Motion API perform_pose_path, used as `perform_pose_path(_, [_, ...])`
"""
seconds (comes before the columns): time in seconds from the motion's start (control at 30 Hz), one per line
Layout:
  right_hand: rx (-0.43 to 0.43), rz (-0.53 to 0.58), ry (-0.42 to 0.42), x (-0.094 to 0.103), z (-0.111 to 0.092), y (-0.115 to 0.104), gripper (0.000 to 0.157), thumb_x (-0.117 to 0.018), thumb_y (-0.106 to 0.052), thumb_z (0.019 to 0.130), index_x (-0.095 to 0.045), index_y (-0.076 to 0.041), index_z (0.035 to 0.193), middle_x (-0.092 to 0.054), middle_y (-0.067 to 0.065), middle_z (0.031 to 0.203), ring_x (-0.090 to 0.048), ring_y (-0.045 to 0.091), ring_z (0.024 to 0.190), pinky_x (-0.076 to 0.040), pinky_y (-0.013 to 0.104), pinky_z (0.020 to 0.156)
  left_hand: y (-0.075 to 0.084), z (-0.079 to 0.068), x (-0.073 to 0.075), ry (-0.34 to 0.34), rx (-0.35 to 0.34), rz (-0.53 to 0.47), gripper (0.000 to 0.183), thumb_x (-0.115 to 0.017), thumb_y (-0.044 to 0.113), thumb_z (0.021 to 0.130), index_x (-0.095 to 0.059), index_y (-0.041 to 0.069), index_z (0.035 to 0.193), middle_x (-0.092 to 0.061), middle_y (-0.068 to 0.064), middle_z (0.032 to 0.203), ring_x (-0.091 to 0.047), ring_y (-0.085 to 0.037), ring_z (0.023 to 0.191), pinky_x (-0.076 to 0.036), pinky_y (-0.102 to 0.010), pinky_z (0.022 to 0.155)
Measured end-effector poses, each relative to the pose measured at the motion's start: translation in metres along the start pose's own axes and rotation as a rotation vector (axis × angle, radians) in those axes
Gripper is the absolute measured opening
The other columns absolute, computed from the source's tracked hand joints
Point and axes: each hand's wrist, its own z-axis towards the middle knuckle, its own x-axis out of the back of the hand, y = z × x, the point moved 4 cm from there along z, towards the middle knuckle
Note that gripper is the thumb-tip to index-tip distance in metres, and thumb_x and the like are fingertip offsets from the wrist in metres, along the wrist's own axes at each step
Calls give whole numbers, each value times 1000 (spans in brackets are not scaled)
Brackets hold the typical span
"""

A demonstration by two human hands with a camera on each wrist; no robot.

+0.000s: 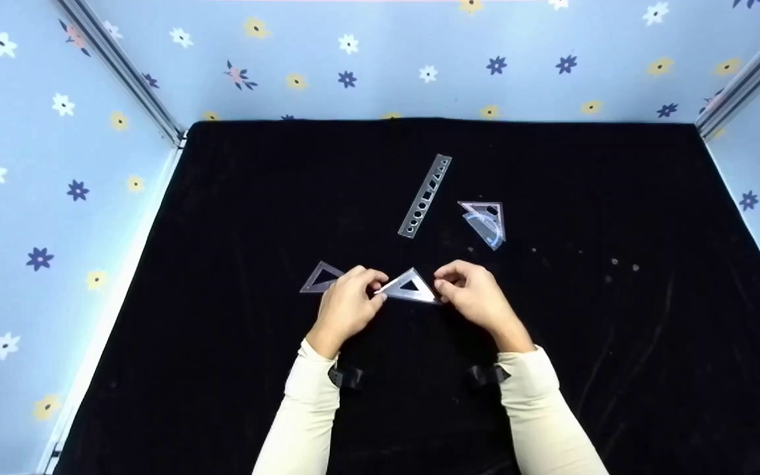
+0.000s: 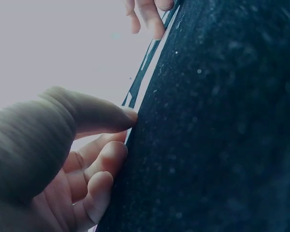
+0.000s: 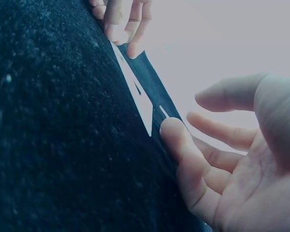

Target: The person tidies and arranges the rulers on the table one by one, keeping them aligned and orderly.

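My left hand [image 1: 348,303] pinches the left corner of a clear set square [image 1: 425,291] between thumb and fingers, low over the black cloth. In the left wrist view the set square [image 2: 148,82] appears nearly edge-on at the thumb tip. Beside its right corner is my right hand [image 1: 480,298], fingers bent loosely. The right wrist view shows that thumb and the fingers [image 3: 176,133] apart, with a gap to the set square [image 3: 143,105]. Another clear set square [image 1: 308,284] lies left of my left hand, partly hidden by it.
Farther back lies a clear ruler [image 1: 413,221] with cut-out shapes. To its right, a small protractor [image 1: 482,227] overlaps a third set square [image 1: 500,210]. Black cloth [image 1: 254,198] covers the table, and flowered panels [image 1: 386,59] stand at the back and sides.
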Motion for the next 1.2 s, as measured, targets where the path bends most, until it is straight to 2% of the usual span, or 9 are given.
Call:
perform_pose_path(0.27, [-3, 37, 99, 16, 2, 2, 13, -67, -4, 91, -71, 1, 102, -69, 9, 85, -68, 24, 70, -51, 25, 56, 1, 0, 2, 46, -8, -20, 23, -78, 19, 81, -76, 21, 103, -66, 12, 86, -63, -8, 75, -53, -36, 66])
perform_pose_path(0.47, [-44, 136, 273, 41, 3, 8, 13, -64, -3, 93, -70, 4, 102, -69, 18, 85, -66, 20, 70, -51, 24, 54, 2, 1, 6, 113, -30, -51, 16, -74, 17, 83, -76, 18, 99, -65, 13, 81, -59, -4, 67, -51, -33, 62])
perform_pose_path(0.6, [-65, 219, 386, 54, 3, 12, 17, -60, 1, 93, -68, 8, 107, -68, 23, 97, -64, 15, 76, -53, 23, 59, 3, 3, 7, 139, -17, -75, 14, -71, 17, 86, -77, 17, 99, -66, 13, 81, -59, -3, 66, -51, -32, 63])
perform_pose_path(0.8, [-54, 309, 532, 63, 3, 17, 27, -59, 3, 92, -64, 8, 118, -67, 25, 115, -64, 16, 88, -55, 28, 70, 11, 9, 5, 86, 0, -101, 16, -68, 19, 89, -76, 17, 103, -69, 12, 84, -62, -4, 69, -51, -32, 66])
perform_pose_path(0.93, [-55, 322, 560, 63, 5, 21, 33, -58, 2, 91, -62, 8, 124, -66, 24, 122, -64, 20, 97, -53, 27, 78, 19, 15, 4, 22, -13, -83, 16, -67, 21, 91, -75, 18, 104, -68, 13, 84, -61, -5, 72, -51, -33, 68])
perform_pose_path(1.0, [-64, 296, 565, 63, 5, 23, 35, -58, 2, 91, -62, 8, 124, -66, 24, 123, -64, 23, 104, -52, 28, 85, 23, 18, 3, -15, -25, -69, 17, -67, 22, 92, -75, 18, 106, -68, 13, 85, -62, -6, 73, -51, -33, 69])
perform_pose_path(1.13, [-105, 164, 553, 63, 5, 26, 37, -62, -3, 89, -63, 4, 126, -65, 23, 125, -61, 29, 117, -45, 37, 100, 35, 27, 1, -86, -60, -23, 20, -65, 23, 93, -75, 18, 109, -67, 11, 88, -63, -9, 78, -52, -35, 70])
perform_pose_path(1.2, [-129, 95, 536, 63, 4, 28, 39, -63, -7, 89, -63, 1, 127, -64, 23, 126, -59, 31, 120, -43, 41, 103, 42, 31, -1, -121, -75, 7, 21, -64, 24, 93, -75, 18, 110, -66, 10, 89, -63, -11, 79, -52, -35, 71])
